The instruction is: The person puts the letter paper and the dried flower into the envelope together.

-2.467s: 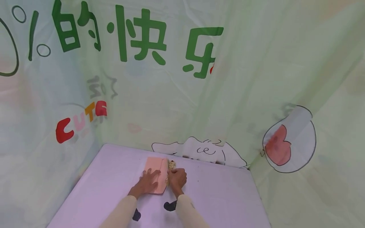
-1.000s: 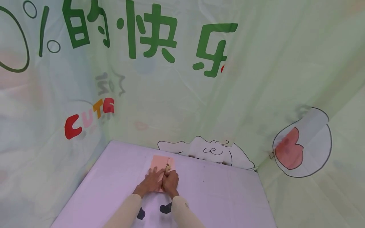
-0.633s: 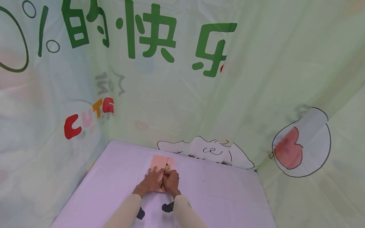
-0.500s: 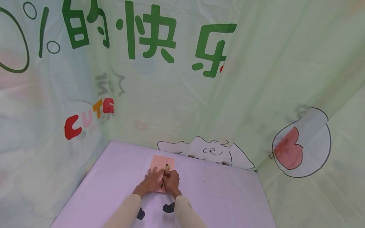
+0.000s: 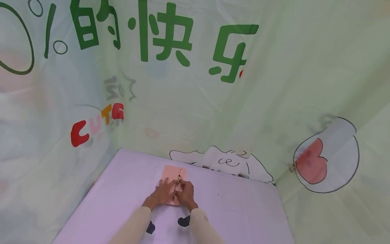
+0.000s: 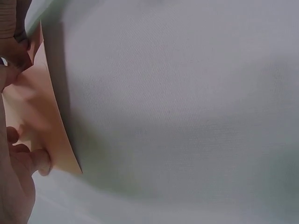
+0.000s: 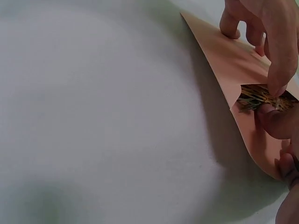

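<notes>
A sheet of pink paper [image 5: 171,170] lies on the table, its right side folded over toward the middle. Between its edges shows a small bunch of dried flowers [image 5: 179,178], whose thin stems [image 7: 252,95] appear in the right wrist view. My left hand [image 5: 162,192] rests on the paper's left part with spread fingers, one fingertip at the stems. At the right side, my right hand [image 5: 186,193] pinches the folded paper, its thumb against the stems and other fingers curled by the outer edge. The left wrist view shows the paper [image 6: 51,116] under the left fingers [image 6: 41,161].
The pale purple table [image 5: 240,210] carries dark printed shapes [image 5: 184,221] near my forearms. Printed cloth walls [image 5: 195,112] rise behind and at both sides; a drawn character [image 5: 225,162] marks the back edge.
The right hand has moved left from beside the paper, and the paper's right side is now folded over the bunch. Just now the right hand has shifted slightly up and right, its fingers loosening somewhat.
</notes>
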The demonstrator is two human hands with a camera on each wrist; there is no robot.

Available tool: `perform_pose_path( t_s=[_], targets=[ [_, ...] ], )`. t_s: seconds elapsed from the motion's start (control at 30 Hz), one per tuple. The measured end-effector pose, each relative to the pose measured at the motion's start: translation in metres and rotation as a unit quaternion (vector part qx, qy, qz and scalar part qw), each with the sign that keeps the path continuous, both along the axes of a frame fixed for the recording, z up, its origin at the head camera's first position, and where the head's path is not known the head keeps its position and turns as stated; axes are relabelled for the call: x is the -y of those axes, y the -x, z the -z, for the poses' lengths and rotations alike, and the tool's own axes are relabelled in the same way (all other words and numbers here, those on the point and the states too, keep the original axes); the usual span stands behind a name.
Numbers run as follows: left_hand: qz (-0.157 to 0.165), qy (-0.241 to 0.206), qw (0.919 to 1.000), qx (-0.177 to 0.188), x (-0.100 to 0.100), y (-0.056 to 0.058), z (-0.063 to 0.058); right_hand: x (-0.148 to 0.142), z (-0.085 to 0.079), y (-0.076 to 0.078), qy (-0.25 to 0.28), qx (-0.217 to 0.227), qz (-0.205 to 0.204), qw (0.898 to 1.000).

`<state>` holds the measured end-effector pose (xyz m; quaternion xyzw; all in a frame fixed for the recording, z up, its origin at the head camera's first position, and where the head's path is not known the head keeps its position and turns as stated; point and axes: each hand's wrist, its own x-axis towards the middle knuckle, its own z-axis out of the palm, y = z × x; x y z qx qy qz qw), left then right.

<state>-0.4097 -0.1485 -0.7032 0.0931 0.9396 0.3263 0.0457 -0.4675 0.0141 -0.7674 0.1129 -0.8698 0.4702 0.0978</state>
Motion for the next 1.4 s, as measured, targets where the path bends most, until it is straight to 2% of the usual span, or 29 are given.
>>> perform_pose_path(
  t_s=[0.03,0.1,0.23,0.43,0.57,0.7,0.97,1.17,1.27,1.4],
  targets=[
    [0.002,-0.001,1.0,0.001,-0.001,-0.001,-0.001,0.0,-0.008,-0.004,-0.008,0.007,0.002,1.0],
    [0.007,-0.001,1.0,0.005,-0.004,-0.005,-0.003,0.0,-0.008,-0.004,-0.026,0.017,0.013,0.999],
    [0.016,-0.008,0.9998,0.004,-0.007,-0.01,-0.005,0.003,-0.03,-0.011,-0.052,0.06,0.04,0.996],
    [0.011,-0.007,0.9999,0.004,-0.008,-0.009,-0.003,0.006,-0.046,-0.013,-0.08,0.089,0.036,0.992],
    [0.024,-0.005,0.9997,-0.002,-0.014,-0.007,0.001,0.001,-0.047,-0.016,-0.091,0.101,0.045,0.99],
    [0.038,-0.012,0.9992,0.001,-0.02,-0.007,0.003,-0.005,-0.041,-0.018,-0.086,0.106,0.06,0.989],
    [0.053,-0.007,0.9985,0.003,-0.027,-0.011,0.001,-0.019,-0.033,-0.026,-0.077,0.084,0.079,0.99],
    [0.05,0.017,0.9986,-0.01,-0.021,-0.005,0.0,-0.032,-0.045,-0.026,-0.06,0.099,0.09,0.989],
    [0.038,0.036,0.9984,-0.019,-0.014,-0.004,0.007,-0.041,-0.052,-0.024,-0.072,0.098,0.103,0.987],
    [0.012,0.035,0.9992,-0.014,-0.003,-0.005,0.016,-0.059,-0.063,-0.017,-0.1,0.092,0.11,0.985]
  ],
)
